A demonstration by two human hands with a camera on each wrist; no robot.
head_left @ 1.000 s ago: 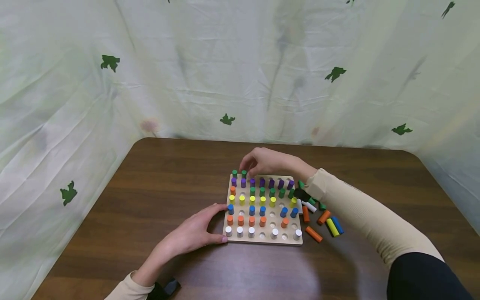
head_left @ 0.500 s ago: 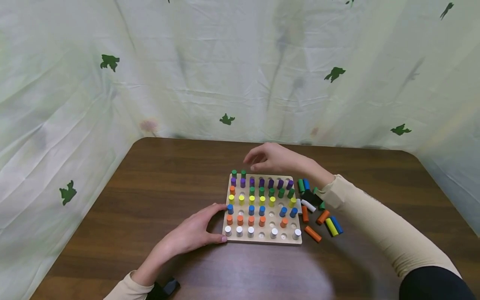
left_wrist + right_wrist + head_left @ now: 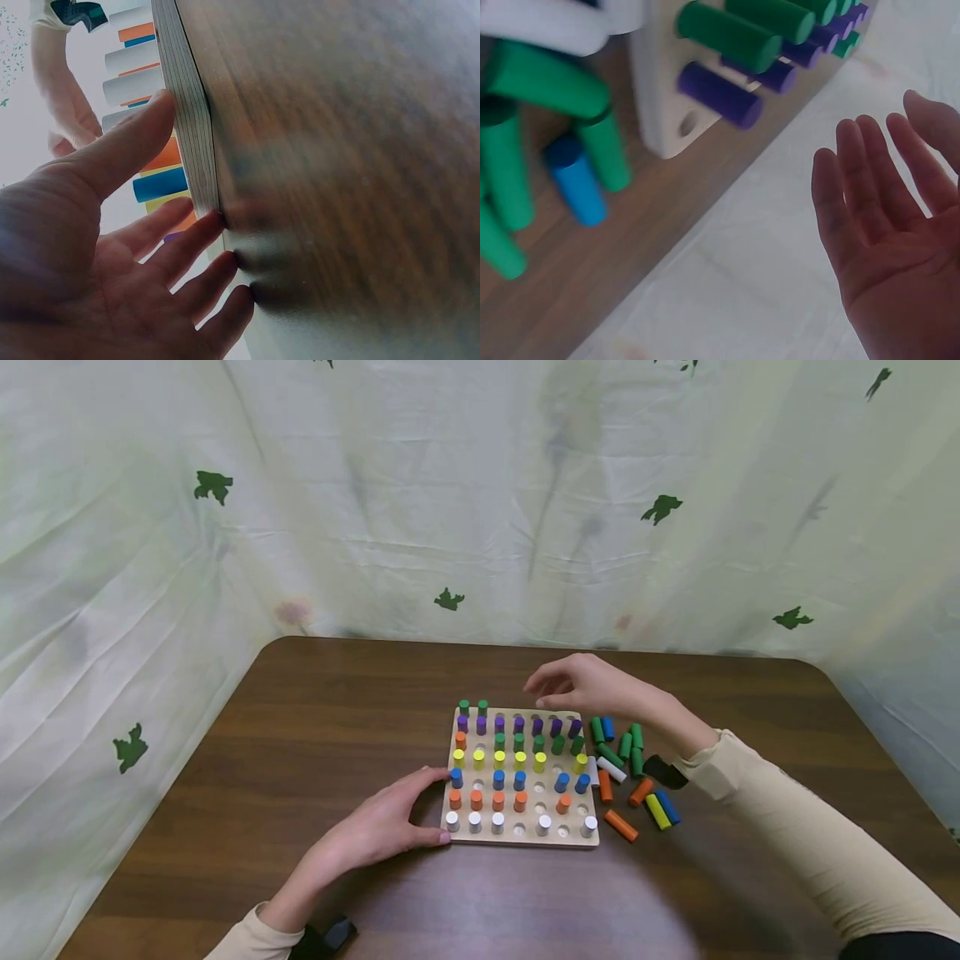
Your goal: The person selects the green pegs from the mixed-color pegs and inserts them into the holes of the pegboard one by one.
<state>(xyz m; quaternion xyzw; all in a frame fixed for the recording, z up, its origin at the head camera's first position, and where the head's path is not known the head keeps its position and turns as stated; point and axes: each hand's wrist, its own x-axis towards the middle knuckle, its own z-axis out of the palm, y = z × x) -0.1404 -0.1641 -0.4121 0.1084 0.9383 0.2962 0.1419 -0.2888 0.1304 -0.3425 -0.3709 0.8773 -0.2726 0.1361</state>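
Observation:
A pale wooden pegboard [image 3: 525,841] lies on the table, with rows of coloured pegs upright in its holes. From front to back run white, orange, blue, yellow, green and purple rows, some with bare holes. Two green pegs [image 3: 482,707] stand at the far left corner. My left hand [image 3: 375,827] rests against the board's left side, thumb at the near corner; in the left wrist view its fingers [image 3: 199,292] extend along the wooden edge. Beyond the board's back right part hovers my right hand [image 3: 596,687], fingers loosely bent around nothing; its palm shows in the right wrist view.
Loose pegs lie right of the board: several green ones [image 3: 637,735], a white one [image 3: 611,769], orange ones [image 3: 621,826], a yellow one [image 3: 657,812] and blue ones [image 3: 667,807]. The brown table [image 3: 337,718] meets a pale curtain [image 3: 360,527] behind.
My right hand has left the two green pegs at the far left and moved right along the board's back edge. The left hand stays at the board's side.

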